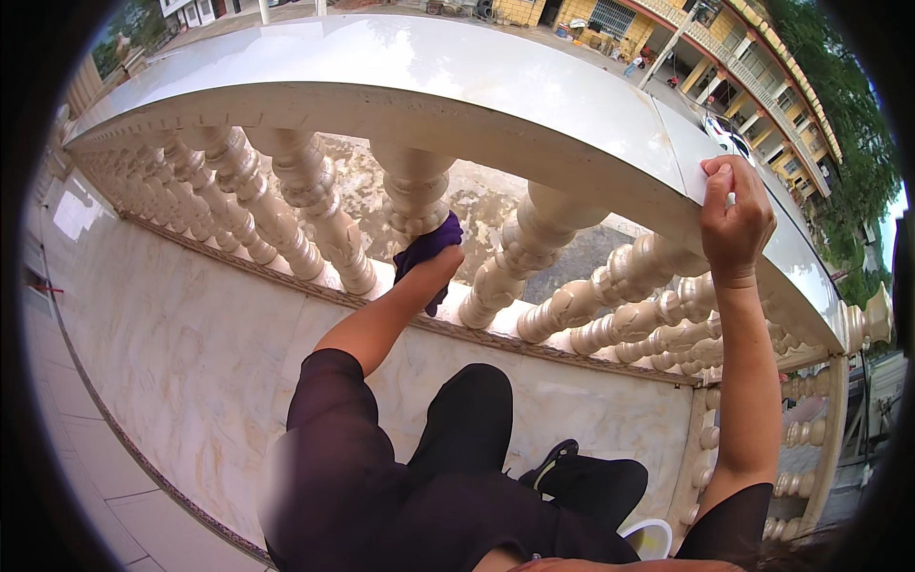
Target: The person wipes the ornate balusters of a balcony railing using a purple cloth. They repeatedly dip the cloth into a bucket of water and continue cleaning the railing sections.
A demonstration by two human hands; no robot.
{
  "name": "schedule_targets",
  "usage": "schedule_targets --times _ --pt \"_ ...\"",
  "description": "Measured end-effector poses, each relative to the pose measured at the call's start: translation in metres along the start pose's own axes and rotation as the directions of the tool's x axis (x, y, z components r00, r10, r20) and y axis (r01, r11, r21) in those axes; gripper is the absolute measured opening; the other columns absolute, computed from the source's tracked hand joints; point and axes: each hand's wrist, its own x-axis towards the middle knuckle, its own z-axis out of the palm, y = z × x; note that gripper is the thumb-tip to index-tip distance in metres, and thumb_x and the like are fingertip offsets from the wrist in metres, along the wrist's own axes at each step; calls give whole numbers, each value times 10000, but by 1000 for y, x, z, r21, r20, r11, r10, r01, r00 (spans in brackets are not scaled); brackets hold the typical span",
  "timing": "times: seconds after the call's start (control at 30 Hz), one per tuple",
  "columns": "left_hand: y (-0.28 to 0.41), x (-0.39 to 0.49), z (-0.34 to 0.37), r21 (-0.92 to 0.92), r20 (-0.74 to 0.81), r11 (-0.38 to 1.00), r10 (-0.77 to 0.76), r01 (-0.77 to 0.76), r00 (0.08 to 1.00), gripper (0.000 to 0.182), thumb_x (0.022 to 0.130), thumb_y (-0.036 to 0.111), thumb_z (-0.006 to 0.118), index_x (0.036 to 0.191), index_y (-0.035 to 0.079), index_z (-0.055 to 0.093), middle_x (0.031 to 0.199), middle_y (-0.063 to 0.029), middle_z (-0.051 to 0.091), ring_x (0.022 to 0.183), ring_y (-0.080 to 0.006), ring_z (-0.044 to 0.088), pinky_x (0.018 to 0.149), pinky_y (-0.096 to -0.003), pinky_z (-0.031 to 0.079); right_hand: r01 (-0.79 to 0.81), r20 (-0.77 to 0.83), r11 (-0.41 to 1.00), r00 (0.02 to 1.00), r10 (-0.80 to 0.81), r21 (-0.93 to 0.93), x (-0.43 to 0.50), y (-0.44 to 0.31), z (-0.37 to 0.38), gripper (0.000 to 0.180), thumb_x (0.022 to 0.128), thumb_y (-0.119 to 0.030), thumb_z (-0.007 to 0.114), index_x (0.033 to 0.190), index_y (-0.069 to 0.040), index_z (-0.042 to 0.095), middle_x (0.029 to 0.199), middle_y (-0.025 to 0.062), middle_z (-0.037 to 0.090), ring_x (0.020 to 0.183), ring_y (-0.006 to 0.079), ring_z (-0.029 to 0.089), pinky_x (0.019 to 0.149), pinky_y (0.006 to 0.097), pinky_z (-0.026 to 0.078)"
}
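My left hand (444, 263) presses a dark purple cloth (436, 239) around a cream stone-like baluster (416, 182), below its bulbous upper part. The cloth hides most of the fingers and the lower baluster. My right hand (736, 207) rests with curled fingers at the edge of the smooth white railing top (500, 68), near a seam. Something small and white shows between its thumb and fingers; what it is I cannot tell.
More balusters (236, 168) run along both sides, standing on a low ledge (493, 339). The floor is marble-patterned tile (236, 365). A white bucket (649, 538) stands near my right leg. Beyond the railing lie a yard and a yellow building (715, 64).
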Motion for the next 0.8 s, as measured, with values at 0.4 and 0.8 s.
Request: schedule_targets --times 0.4,0.8 --pt "-53 -128 -90 -439 -644 887 -200 -143 738 311 883 155 572 1181 112 649 1192 -143 633 1055 -318 626 882 -419 516 -3 23 1000 1000 3 -16 -4 1 0 138 890 -88 517 821 -58 632 789 72 654 669 248 630 633 334 498" --pt "-37 37 -79 -715 -188 656 -511 240 839 193 912 190 543 1055 97 632 1038 -110 644 958 -275 627 830 -405 495 -5 33 999 999 4 39 -2 0 0 162 893 -80 491 815 -34 625 809 93 659 723 268 640 660 339 500"
